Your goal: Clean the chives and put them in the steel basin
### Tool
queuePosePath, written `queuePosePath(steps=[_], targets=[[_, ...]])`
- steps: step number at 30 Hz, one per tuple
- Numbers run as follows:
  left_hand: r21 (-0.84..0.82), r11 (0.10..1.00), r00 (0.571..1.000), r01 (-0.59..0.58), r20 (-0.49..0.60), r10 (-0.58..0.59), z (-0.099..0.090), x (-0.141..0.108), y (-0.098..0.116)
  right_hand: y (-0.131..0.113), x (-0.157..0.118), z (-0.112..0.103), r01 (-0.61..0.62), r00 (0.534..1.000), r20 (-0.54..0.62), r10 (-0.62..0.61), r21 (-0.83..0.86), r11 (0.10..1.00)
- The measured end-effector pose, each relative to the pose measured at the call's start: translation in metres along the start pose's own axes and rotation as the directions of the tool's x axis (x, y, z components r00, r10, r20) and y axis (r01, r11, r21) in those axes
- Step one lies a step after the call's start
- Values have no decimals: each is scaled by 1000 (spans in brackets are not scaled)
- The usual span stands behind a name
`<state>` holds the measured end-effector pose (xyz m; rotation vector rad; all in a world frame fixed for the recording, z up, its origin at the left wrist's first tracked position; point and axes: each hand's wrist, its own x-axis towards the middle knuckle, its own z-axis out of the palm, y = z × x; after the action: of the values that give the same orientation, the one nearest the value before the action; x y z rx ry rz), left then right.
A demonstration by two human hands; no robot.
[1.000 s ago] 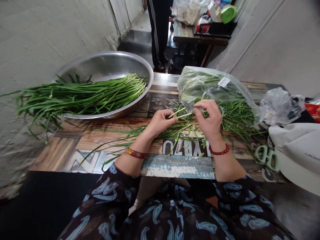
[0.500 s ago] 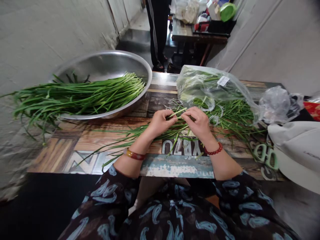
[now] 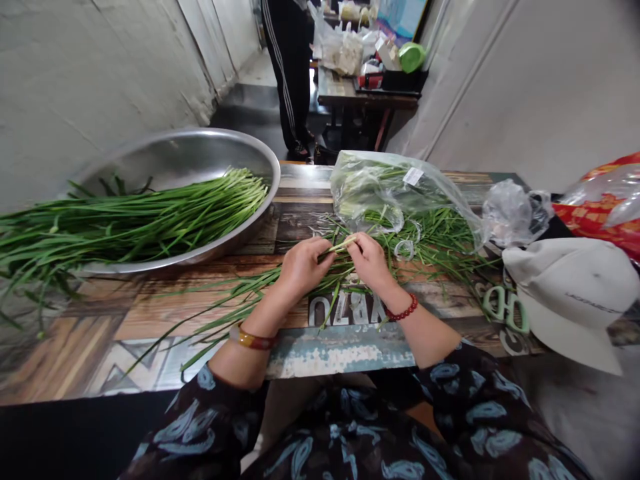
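My left hand (image 3: 305, 265) is closed round a few green stalks near their pale ends. My right hand (image 3: 369, 260) pinches the pale tips of those stalks (image 3: 344, 244), just right of my left hand. Their long leaves (image 3: 235, 300) trail to the left over the patterned wooden table (image 3: 345, 350). Behind and right of my hands, more loose green stalks (image 3: 440, 230) lie partly inside a clear plastic bag (image 3: 410, 177). At the left, a wide metal basin (image 3: 200, 141) holds a large bundle of green stalks (image 3: 165, 217), its leaves hanging over the rim.
Green-handled scissors (image 3: 505, 307) lie at the right beside a white cap (image 3: 575, 293). Behind them are a crumpled clear bag (image 3: 515, 210) and a red package (image 3: 600, 220). A person's dark-trousered legs (image 3: 290, 80) stand beyond the table, near a cluttered second table (image 3: 367, 100).
The view has shifted right, so everything appears farther left and slightly lower. My hands still grip stalks, and my right fingers now pinch the pale tips close to my left hand.
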<state>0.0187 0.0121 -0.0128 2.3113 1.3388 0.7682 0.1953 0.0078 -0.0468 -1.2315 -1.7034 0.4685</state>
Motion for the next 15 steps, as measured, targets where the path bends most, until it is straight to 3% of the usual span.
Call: queuePosePath(steps=[9, 12, 15], targets=[[-24, 999, 998, 45, -30, -46, 3, -1, -2, -9, 1, -14, 137, 989, 58, -134, -56, 989], [-17, 1000, 1000, 23, -15, -24, 4, -2, -1, -8, 0, -10, 36, 999, 0, -36, 37, 999], [-26, 999, 999, 31, -8, -31, 4, -1, -1, -4, -1, -6, -165, 984, -31, 174, 191, 968]])
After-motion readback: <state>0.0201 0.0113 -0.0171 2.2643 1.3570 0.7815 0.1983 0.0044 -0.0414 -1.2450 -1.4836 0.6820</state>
